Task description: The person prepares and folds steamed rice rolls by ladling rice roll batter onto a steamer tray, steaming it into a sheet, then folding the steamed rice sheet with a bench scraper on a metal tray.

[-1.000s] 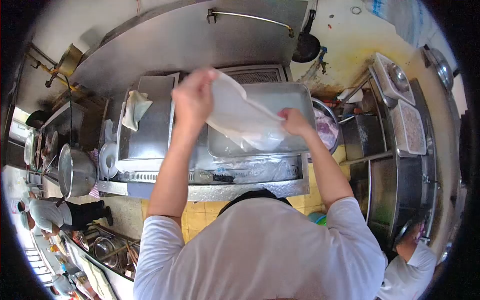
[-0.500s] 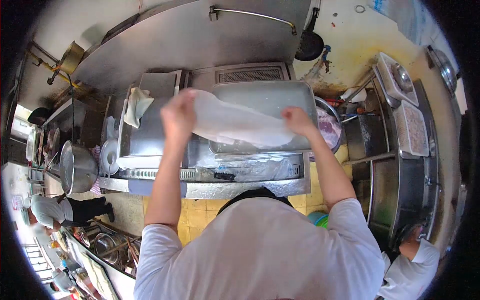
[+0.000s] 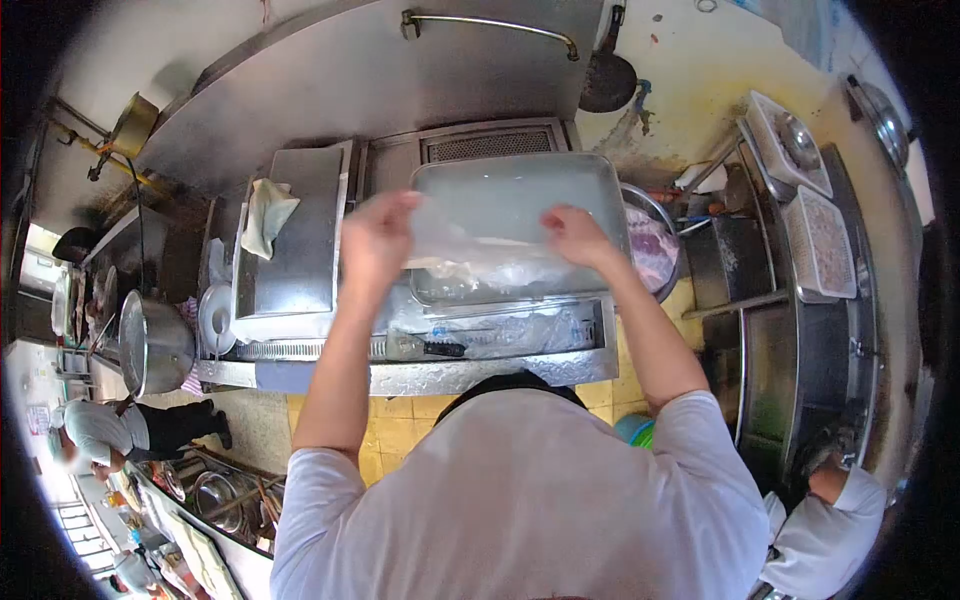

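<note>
A thin, white, see-through sheet (image 3: pixel 475 250) stretches between my hands, blurred by motion; I cannot make out its material. My left hand (image 3: pixel 378 238) pinches its left end, and my right hand (image 3: pixel 582 237) grips the right end. Beneath the sheet lies a large rectangular metal tray (image 3: pixel 520 190) with a wet-looking surface. Along the front ledge is crumpled clear plastic (image 3: pixel 530 333), beside a black handle (image 3: pixel 443 349). A folded pale cloth (image 3: pixel 268 217) rests on the steel surface to the left of my left hand.
A round basin (image 3: pixel 668 215) with pink meat (image 3: pixel 650 248) stands right of the tray. White baskets (image 3: pixel 820 243) sit on the right-hand rack. A large steel pot (image 3: pixel 155 345) is at left. Other people are at the lower right (image 3: pixel 830 540) and far left (image 3: pixel 100 428).
The sheet has come down and gathered into a narrower, lower-hanging band over the tray. Both my hands still hold it and are slightly closer together.
</note>
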`<state>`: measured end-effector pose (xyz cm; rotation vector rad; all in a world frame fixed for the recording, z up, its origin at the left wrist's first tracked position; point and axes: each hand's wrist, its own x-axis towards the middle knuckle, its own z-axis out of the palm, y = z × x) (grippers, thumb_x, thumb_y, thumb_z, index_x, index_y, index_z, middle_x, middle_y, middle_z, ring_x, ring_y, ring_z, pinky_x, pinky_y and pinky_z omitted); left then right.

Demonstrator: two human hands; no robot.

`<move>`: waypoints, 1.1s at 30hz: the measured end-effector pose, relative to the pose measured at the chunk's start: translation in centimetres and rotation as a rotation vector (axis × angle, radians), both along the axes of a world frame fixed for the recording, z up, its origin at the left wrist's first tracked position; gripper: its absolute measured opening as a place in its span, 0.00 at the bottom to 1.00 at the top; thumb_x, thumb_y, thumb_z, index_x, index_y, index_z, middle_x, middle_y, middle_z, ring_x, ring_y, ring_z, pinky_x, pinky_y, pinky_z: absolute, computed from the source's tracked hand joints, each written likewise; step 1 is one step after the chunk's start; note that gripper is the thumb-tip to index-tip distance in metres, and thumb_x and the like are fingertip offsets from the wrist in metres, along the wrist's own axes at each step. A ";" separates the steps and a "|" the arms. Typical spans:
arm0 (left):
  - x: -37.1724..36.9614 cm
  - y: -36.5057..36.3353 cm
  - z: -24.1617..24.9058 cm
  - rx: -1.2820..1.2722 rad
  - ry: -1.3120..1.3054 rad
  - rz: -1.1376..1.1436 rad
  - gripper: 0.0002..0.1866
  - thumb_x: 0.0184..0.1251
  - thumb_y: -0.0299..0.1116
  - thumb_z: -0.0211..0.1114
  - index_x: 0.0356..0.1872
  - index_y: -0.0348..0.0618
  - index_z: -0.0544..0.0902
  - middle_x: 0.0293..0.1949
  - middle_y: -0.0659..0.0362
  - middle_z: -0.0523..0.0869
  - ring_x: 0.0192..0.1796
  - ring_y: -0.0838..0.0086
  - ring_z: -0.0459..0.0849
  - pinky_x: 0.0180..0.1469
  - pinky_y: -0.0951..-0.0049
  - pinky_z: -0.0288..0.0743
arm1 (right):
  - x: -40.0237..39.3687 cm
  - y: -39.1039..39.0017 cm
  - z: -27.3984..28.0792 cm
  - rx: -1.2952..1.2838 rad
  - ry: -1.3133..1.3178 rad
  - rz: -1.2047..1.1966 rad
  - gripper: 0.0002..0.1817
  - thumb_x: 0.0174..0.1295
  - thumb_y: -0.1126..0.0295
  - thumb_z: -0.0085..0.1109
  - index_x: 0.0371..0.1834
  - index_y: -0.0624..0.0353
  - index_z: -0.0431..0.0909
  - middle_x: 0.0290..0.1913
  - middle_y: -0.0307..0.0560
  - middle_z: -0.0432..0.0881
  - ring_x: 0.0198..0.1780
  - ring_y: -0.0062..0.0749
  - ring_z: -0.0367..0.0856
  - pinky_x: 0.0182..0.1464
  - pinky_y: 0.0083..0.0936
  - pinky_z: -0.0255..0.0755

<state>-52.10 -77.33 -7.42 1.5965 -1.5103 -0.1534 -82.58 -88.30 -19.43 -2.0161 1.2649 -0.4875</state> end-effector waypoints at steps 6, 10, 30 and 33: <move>-3.0 -1.4 2.9 -0.105 -0.139 -0.181 0.11 0.62 0.22 0.68 0.41 0.47 0.92 0.41 0.51 0.92 0.41 0.61 0.92 0.46 0.66 0.86 | 8.3 3.0 3.7 0.119 -0.413 0.161 0.20 0.60 0.73 0.58 0.56 0.63 0.82 0.53 0.62 0.86 0.56 0.53 0.85 0.61 0.39 0.77; 3.7 -0.7 2.8 -0.084 0.034 0.126 0.06 0.71 0.24 0.65 0.41 0.38 0.90 0.36 0.50 0.92 0.38 0.69 0.92 0.42 0.69 0.84 | -0.1 0.5 -4.7 0.052 0.128 -0.118 0.14 0.61 0.72 0.56 0.47 0.64 0.83 0.52 0.64 0.85 0.54 0.61 0.82 0.59 0.45 0.75; -6.7 -4.8 -1.0 -0.174 0.016 -0.267 0.07 0.70 0.27 0.66 0.44 0.43 0.89 0.42 0.50 0.91 0.44 0.53 0.90 0.44 0.60 0.84 | 7.0 2.0 6.0 0.138 -0.230 0.063 0.08 0.62 0.79 0.53 0.37 0.67 0.84 0.31 0.54 0.87 0.34 0.38 0.83 0.39 0.37 0.74; -2.0 -3.7 1.9 -0.269 0.097 -0.095 0.06 0.70 0.25 0.66 0.43 0.39 0.89 0.39 0.49 0.91 0.39 0.63 0.91 0.43 0.67 0.83 | 3.5 2.2 2.5 0.086 -0.188 -0.055 0.09 0.62 0.75 0.54 0.38 0.68 0.82 0.30 0.59 0.84 0.33 0.44 0.82 0.41 0.41 0.74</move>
